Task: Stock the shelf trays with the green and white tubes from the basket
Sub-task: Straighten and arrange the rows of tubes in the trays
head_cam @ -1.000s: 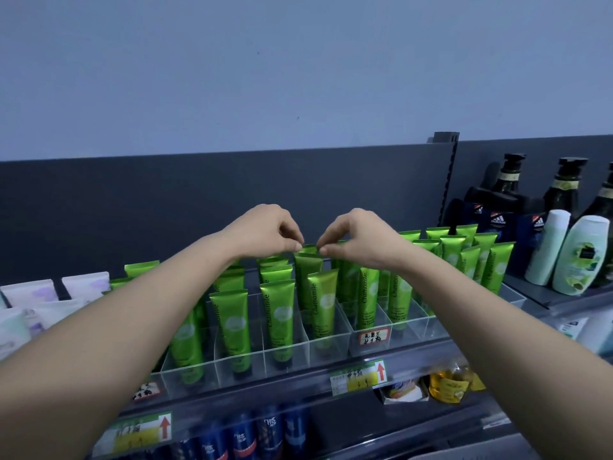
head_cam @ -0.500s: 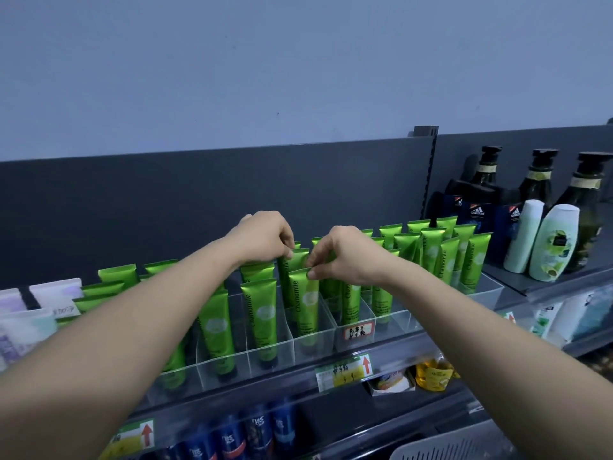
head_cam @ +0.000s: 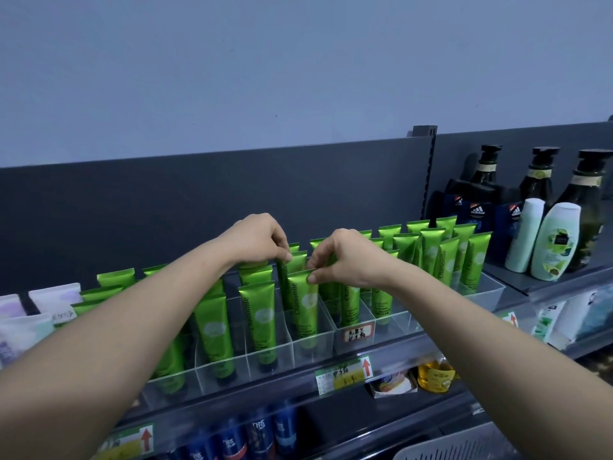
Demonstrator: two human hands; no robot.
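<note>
Several green tubes stand cap-down in clear plastic shelf trays [head_cam: 311,351] across the middle shelf. My left hand [head_cam: 257,240] pinches the crimped top of a green tube [head_cam: 288,263] in the row behind the front one. My right hand [head_cam: 345,257] pinches the top edge of the front green tube [head_cam: 303,307] in the same tray lane. More green tubes [head_cam: 446,254] fill the tray to the right. A corner of the white basket [head_cam: 464,448] shows at the bottom right.
White and lilac tubes [head_cam: 53,302] stand at the far left. Dark pump bottles [head_cam: 539,180] and white bottles [head_cam: 555,240] stand on the right shelf. Blue cans [head_cam: 258,433] and a yellow bottle [head_cam: 434,375] sit on the shelf below. Price labels [head_cam: 343,373] line the shelf edge.
Both hands have come down from above the rows onto the tube tops, and the view has shifted so the basket corner shows at the bottom right.
</note>
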